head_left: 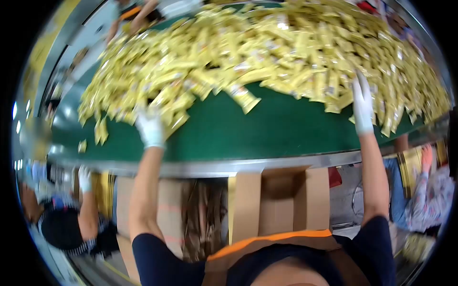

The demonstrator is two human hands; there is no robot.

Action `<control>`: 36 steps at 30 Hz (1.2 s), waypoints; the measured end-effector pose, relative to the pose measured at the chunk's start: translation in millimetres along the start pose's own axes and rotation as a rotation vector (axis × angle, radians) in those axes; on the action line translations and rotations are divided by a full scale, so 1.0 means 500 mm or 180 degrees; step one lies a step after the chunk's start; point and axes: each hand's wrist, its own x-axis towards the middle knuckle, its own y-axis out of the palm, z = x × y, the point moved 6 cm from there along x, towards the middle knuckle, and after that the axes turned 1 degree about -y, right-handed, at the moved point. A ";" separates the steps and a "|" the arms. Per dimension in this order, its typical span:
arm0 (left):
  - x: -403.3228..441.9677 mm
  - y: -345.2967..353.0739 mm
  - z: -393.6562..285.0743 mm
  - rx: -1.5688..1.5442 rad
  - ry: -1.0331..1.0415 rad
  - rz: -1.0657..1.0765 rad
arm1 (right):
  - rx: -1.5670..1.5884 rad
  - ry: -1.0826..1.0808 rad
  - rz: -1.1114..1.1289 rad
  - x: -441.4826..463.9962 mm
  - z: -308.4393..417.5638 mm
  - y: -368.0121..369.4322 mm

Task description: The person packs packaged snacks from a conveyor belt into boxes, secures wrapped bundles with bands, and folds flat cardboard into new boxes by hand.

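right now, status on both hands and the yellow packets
Left hand at yellow packets, grip unclear. Right hand open at packets. Packets heaped on green surface. Nothing visibly blocking either hand.

A metal rail (205, 168) runs from left to right in front of you. Near left, a person in black and striped clothing (71, 226) stands beside a yellow panel (103, 190); to your side of that lie a large cardboard sheet (172, 214) and crumpled brown material (206, 214). Near right, you see a red object (335, 177) and a person in a patterned sleeve (431, 200). Far left, a person with an orange band (130, 13) leans in.
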 end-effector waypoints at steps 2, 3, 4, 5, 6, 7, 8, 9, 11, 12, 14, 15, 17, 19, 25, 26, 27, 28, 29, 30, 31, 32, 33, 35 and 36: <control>0.123 0.024 0.128 -0.1311 -0.1388 -0.0040 | 0.0127 0.0557 -0.0015 0.136 -0.082 0.033; 0.124 0.027 0.062 -0.2049 -0.2111 -0.0188 | 0.0251 0.0719 0.0225 0.194 -0.153 0.067; 0.170 0.057 0.157 0.0566 -0.0408 0.0473 | -0.0171 0.0767 0.0581 0.224 -0.167 0.101; 0.183 0.130 0.260 0.3128 0.1390 0.0989 | -0.0595 0.0815 0.0995 0.247 -0.166 0.155; 0.176 0.136 0.210 0.2487 0.0958 0.1369 | -0.1176 0.0417 0.1006 0.267 -0.158 0.208; 0.160 0.136 0.174 0.1274 0.0314 0.1478 | -0.1758 0.0024 0.1050 0.268 -0.148 0.261; 0.142 0.135 0.137 0.0048 -0.0301 0.1405 | -0.1995 0.0115 0.1466 0.251 -0.133 0.299; 0.122 0.138 0.084 -0.0274 -0.0858 0.1309 | -0.2216 0.0190 0.1872 0.240 -0.103 0.326; 0.094 0.173 0.058 0.0387 -0.0294 0.1601 | -0.1862 0.0087 0.2673 0.189 0.003 0.355; 0.076 0.193 0.032 0.0396 -0.0153 0.1686 | -0.1760 0.0046 0.2911 0.162 0.029 0.382; 0.032 0.228 -0.044 0.0367 0.0040 0.1808 | -0.1762 -0.0370 0.2877 0.095 0.049 0.430; 0.002 0.246 -0.094 0.0307 0.0072 0.1801 | -0.1889 -0.0789 0.2598 0.066 0.059 0.447; -0.038 0.262 -0.165 0.0450 0.0077 0.1694 | -0.1692 -0.0748 0.3330 -0.009 0.069 0.466; -0.068 0.261 -0.196 0.0352 0.0174 0.2044 | -0.1492 -0.1006 0.3258 -0.052 0.087 0.448; -0.150 0.098 -0.260 0.0723 0.1477 0.1338 | -0.2073 -0.0949 0.3895 0.027 0.154 0.350; -0.160 0.085 -0.244 0.0400 0.1260 0.1765 | -0.1783 -0.0652 0.3410 0.074 0.153 0.350; -0.175 0.084 -0.246 0.0218 0.1074 0.2272 | -0.1500 -0.0350 0.2933 0.122 0.144 0.354; -0.183 0.084 -0.251 0.0503 0.1416 0.2259 | -0.1475 -0.0660 0.2264 0.149 0.125 0.373; -0.191 0.089 -0.256 0.0795 0.1733 0.2273 | -0.1427 -0.0937 0.1624 0.147 0.103 0.392; -0.191 0.100 -0.252 0.0781 0.1596 0.2382 | -0.1393 -0.0985 0.2495 0.109 0.092 0.442; -0.190 0.109 -0.247 0.0865 0.1527 0.2668 | -0.1622 -0.1144 0.2733 0.065 0.084 0.458; -0.200 0.101 -0.247 0.0988 0.1766 0.2611 | -0.1835 -0.1319 0.2966 0.015 0.115 0.458; -0.208 0.095 -0.246 0.1109 0.2016 0.2541 | -0.1271 -0.0496 0.3211 -0.012 0.123 0.425; -0.221 0.063 -0.243 0.0869 0.2122 0.2230 | -0.0525 -0.1350 0.2758 -0.020 0.147 0.336; -0.225 0.055 -0.235 0.0971 0.2174 0.2234 | -0.0689 -0.0993 0.2482 -0.027 0.139 0.283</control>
